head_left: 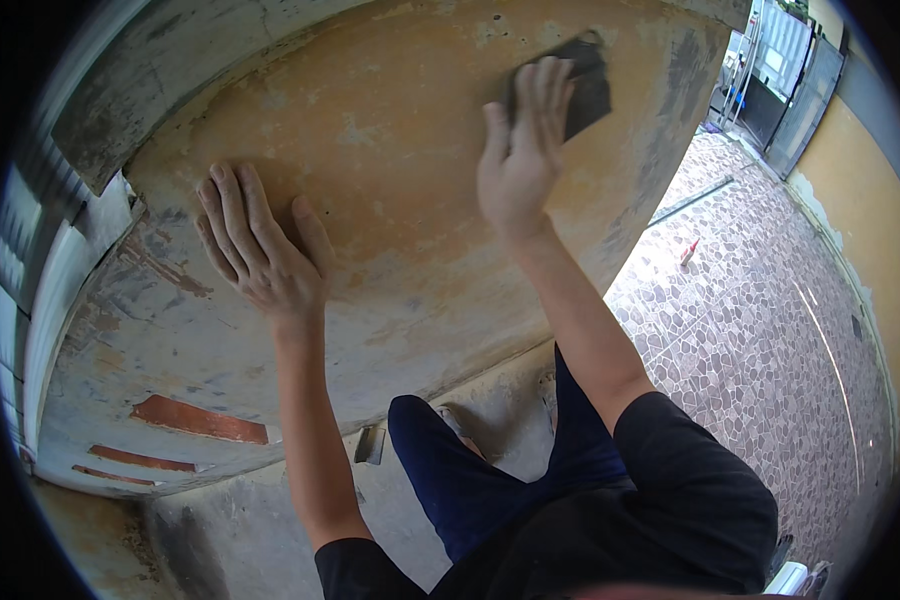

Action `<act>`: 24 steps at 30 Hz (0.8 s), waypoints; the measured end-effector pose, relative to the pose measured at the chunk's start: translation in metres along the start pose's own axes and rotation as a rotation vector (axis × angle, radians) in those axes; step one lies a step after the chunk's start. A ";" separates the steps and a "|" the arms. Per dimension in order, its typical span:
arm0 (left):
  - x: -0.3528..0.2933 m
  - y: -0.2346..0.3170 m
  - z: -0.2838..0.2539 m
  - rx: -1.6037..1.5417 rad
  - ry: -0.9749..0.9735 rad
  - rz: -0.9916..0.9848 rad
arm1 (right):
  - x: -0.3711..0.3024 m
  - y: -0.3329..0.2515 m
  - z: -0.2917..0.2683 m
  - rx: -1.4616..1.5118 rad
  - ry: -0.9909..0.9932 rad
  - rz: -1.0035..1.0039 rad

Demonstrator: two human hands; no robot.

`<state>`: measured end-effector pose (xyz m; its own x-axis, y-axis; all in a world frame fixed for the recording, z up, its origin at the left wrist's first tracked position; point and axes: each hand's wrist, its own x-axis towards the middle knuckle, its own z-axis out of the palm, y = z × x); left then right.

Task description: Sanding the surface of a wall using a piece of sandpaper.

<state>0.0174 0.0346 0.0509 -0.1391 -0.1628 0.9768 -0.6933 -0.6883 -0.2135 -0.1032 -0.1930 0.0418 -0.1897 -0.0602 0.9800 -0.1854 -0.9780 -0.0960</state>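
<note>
My left hand [266, 240] lies flat against a worn wall [400, 190] with patchy yellow and grey paint. Its fingers are stretched out and nothing is in them. Higher up and to the right, my right hand [526, 150] presses a dark sheet of sandpaper [590, 92] on the yellow part of the wall. Those fingers lie close together over the sheet, slightly blurred, with the thumb at its left edge. The sheet's underside is hidden.
Red-brown slots [200, 419] cut into the wall at lower left. A small metal piece [369, 445] is on the grey ledge [260, 520] by my knee. At right, below, spreads a stone-patterned floor [750, 330] with a red-tipped tube [689, 252] and a long strip [690, 202].
</note>
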 end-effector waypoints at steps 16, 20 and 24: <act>-0.003 -0.002 -0.001 -0.011 0.000 0.011 | -0.013 0.005 -0.018 0.065 -0.138 -0.072; -0.006 -0.005 -0.002 -0.002 -0.010 0.014 | 0.010 0.069 -0.038 -0.005 -0.261 -0.266; 0.003 0.000 -0.004 -0.003 -0.014 0.005 | 0.033 0.106 -0.037 -0.213 -0.066 -0.004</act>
<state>0.0137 0.0370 0.0537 -0.1325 -0.1759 0.9755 -0.6948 -0.6854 -0.2180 -0.1652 -0.2913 0.0577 -0.1267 -0.0764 0.9890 -0.3867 -0.9144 -0.1201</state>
